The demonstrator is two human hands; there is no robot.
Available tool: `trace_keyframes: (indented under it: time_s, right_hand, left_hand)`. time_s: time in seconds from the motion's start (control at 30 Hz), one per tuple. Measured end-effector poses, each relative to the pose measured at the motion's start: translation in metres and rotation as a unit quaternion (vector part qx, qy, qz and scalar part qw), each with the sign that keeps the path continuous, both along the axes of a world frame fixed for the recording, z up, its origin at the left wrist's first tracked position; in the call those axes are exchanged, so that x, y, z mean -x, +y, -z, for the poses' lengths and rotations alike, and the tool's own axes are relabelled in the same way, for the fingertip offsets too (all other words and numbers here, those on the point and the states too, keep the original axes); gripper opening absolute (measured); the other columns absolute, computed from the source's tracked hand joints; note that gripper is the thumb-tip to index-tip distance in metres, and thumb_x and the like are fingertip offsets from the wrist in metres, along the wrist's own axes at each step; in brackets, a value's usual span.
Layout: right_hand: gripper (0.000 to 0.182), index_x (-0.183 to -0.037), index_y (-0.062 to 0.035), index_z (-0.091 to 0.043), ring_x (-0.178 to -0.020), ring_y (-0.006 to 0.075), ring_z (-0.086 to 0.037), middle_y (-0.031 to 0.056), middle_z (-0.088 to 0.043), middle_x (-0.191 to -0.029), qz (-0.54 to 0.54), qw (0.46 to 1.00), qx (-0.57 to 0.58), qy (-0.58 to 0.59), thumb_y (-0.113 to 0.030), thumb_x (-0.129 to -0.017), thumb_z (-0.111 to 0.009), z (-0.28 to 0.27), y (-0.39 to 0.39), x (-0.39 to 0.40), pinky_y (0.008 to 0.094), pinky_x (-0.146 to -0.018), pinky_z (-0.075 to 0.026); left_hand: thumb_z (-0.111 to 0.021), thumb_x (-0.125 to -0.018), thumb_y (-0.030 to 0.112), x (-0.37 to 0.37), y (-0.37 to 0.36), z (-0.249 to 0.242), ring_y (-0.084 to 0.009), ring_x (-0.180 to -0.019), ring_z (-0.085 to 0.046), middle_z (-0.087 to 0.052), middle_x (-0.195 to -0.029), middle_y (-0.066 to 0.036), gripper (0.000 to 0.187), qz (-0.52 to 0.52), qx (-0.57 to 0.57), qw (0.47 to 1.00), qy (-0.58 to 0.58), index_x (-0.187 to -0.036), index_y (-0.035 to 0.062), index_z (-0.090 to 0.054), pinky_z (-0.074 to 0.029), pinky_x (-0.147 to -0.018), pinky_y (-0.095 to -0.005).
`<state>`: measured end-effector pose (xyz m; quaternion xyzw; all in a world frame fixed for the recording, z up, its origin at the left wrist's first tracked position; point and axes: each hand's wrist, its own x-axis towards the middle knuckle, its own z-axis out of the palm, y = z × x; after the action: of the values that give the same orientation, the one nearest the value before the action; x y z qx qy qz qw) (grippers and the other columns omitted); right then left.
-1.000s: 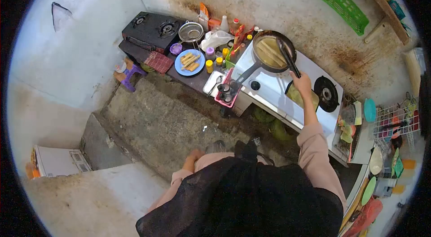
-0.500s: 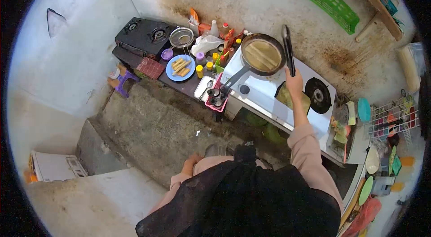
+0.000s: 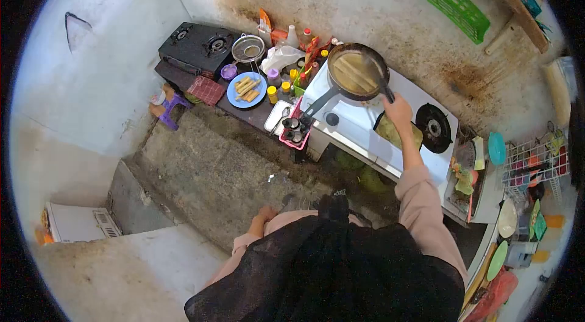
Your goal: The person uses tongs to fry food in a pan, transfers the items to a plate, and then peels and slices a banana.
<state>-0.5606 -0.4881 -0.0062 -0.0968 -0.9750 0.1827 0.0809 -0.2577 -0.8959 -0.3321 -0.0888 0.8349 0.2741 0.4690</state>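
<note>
Closed around the handle of black tongs (image 3: pixel 385 88) is my right hand (image 3: pixel 398 110), at the right edge of the frying pan (image 3: pixel 386 60). The tongs' far end reaches over the pan. Long pale rolls (image 3: pixel 355 72) lie in oil in the pan, whose handle points down to the left. My left hand (image 3: pixel 265 214) is low beside my body, near my lap; its fingers are too small to make out. A blue plate (image 3: pixel 232 94) with several rolls stands on the low dark table, left of the stove (image 3: pixel 356 121).
A strainer (image 3: pixel 248 48), a black two-burner stove (image 3: pixel 195 48) and bottles stand at the back left. A pink basket (image 3: pixel 286 139) sits beside the white stove. Right of the pan are a cloth (image 3: pixel 396 133) and a burner (image 3: pixel 434 128). A dish rack (image 3: pixel 530 163) stands far right.
The tongs have tipped down from above the pan's right rim to over the pan's inside. My right hand has shifted slightly, and my left hand stays low.
</note>
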Motion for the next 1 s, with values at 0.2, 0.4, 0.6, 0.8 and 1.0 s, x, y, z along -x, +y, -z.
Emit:
trace_keyframes:
  time_s: [0.2, 0.4, 0.6, 0.8, 1.0]
  right_hand:
    - [0.049, -0.092, -0.0064, -0.057, -0.074, 0.037, -0.058, 0.0192, -0.06, -0.073, 0.0, 0.999, -0.008, 0.041, -0.052, -0.077, -0.05, 0.008, 0.007, 0.0, 0.0435, -0.062, -0.044]
    - [0.047, -0.088, -0.0058, -0.058, -0.074, 0.037, -0.058, 0.0194, -0.06, -0.073, 0.008, 1.0, -0.003, 0.023, -0.051, -0.077, -0.049, 0.006, 0.009, 0.003, 0.0437, -0.063, -0.044]
    - [0.048, -0.09, -0.0067, -0.058, -0.074, 0.0366, -0.058, 0.0178, -0.061, -0.074, 0.042, 0.998, -0.008, 0.047, -0.051, -0.077, -0.05, 0.023, 0.014, 0.002, 0.0434, -0.064, -0.044]
    - [0.054, -0.084, -0.0029, -0.059, -0.076, 0.0372, -0.058, 0.0188, -0.061, -0.076, 0.036, 0.998, 0.051, 0.006, -0.055, -0.075, -0.049, 0.008, 0.004, -0.02, 0.0442, -0.067, -0.045]
    - [0.063, -0.082, -0.0019, -0.058, -0.052, 0.0219, -0.054, 0.0088, -0.054, -0.059, 0.089, 0.954, 0.287, 0.008, -0.063, -0.073, -0.048, 0.024, 0.016, -0.031, 0.0333, -0.052, -0.044]
  left_hand:
    - [-0.056, -0.069, 0.049, -0.004, 0.004, 0.009, -0.0383, -0.1, -0.051, -0.055, -0.105, -0.025, 0.057, -0.018, 0.012, 1.0, 0.021, -0.096, -0.0017, -0.06, -0.041, -0.084, -0.041]
    - [-0.061, -0.067, 0.044, 0.015, 0.013, -0.029, -0.0351, -0.101, -0.052, -0.055, -0.106, -0.022, 0.055, -0.088, -0.007, 0.996, -0.02, -0.098, -0.0012, -0.06, -0.042, -0.083, -0.0397]
    - [-0.062, -0.066, 0.043, 0.013, 0.023, -0.053, -0.0343, -0.099, -0.054, -0.056, -0.104, -0.023, 0.054, -0.103, 0.015, 0.995, 0.007, -0.096, -0.0023, -0.061, -0.044, -0.08, -0.0389]
    - [-0.062, -0.068, 0.043, -0.003, 0.012, -0.018, -0.0352, -0.103, -0.051, -0.053, -0.109, -0.024, 0.061, -0.113, 0.007, 0.994, -0.008, -0.104, -0.0047, -0.056, -0.043, -0.082, -0.0387]
    - [-0.061, -0.07, 0.042, 0.006, 0.022, -0.139, -0.0335, -0.096, -0.052, -0.054, -0.103, -0.02, 0.057, -0.159, -0.034, 0.985, 0.053, -0.104, -0.0025, -0.053, -0.042, -0.079, -0.0406]
